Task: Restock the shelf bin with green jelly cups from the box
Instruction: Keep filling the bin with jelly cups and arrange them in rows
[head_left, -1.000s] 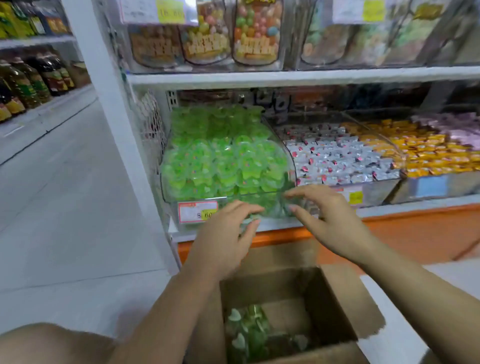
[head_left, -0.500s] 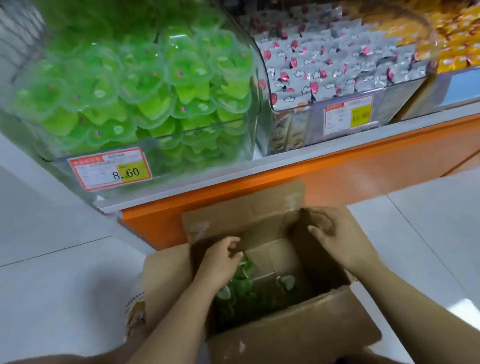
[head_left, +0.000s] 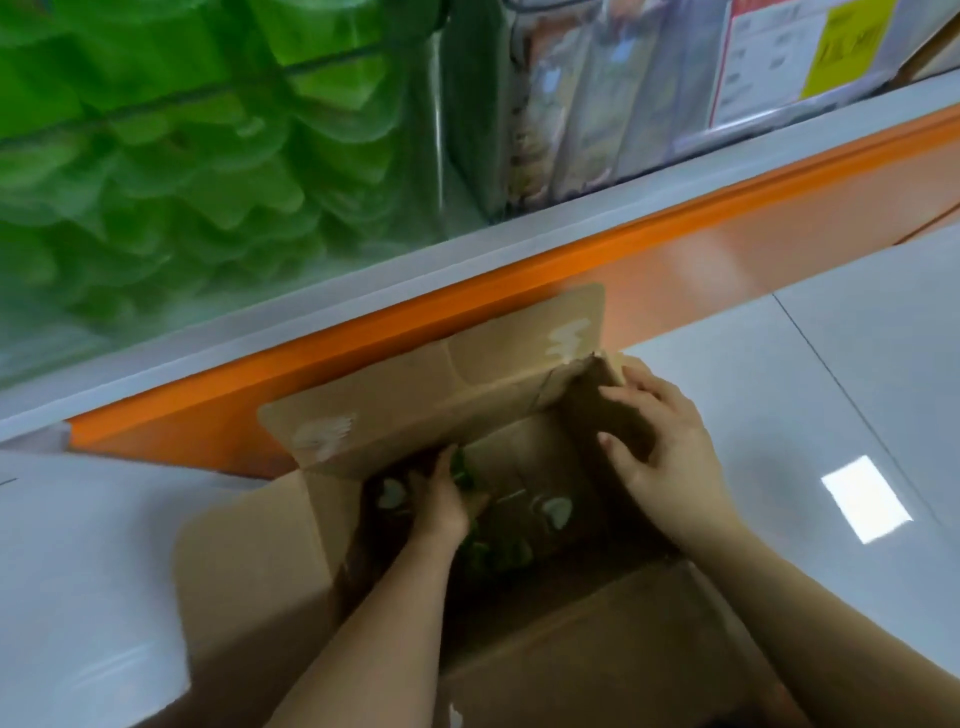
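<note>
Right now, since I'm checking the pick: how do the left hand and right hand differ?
The left hand is deep inside the box among the jelly cups, fingertips hidden; the right hand lies on the box's right flap, fingers spread. The left hand may grip a cup, unclear; the right hand holds none. Both are bare.

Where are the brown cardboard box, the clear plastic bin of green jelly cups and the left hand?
Brown cardboard box (head_left: 597, 649): head view, near side.
Clear plastic bin of green jelly cups (head_left: 208, 208): head view, front wall.
Left hand (head_left: 440, 503): head view, its back.
</note>
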